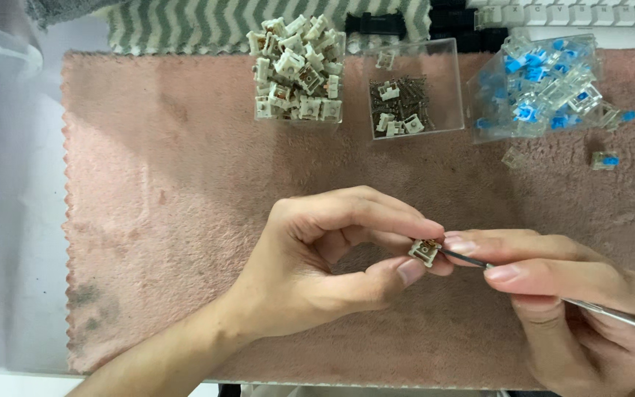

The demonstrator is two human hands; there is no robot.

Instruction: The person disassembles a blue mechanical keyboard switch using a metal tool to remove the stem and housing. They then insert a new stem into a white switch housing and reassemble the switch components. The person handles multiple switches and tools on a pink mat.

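1. Head view, hands: the left hand (317, 257) pinched a small beige keyboard switch (425, 251) between thumb and fingertips, lifted above the pink cloth (170, 220), seemingly so its open side faced the tool
2. Head view, tool: the right hand (553, 294) was closed in a pen-like grip on a thin metal tool (553, 294), whose tip met the switch; the hold near the tip looked suited to fine control
3. Head view, back row: three clear boxes stood along the far edge of the cloth, apart from the hands: one heaped with beige switches (297, 66), a middle one (413, 92) holding small springs and a few white parts, and a tilted one full of blue-stemmed clear switches (542, 84); sorting by kind probably kept parts separate
4. Head view, strays: two loose clear pieces (604, 159) lay on the cloth just below the tilted box
5. Head view, surroundings: the cloth covered a pale bench (9, 220), likely to stop small parts rolling
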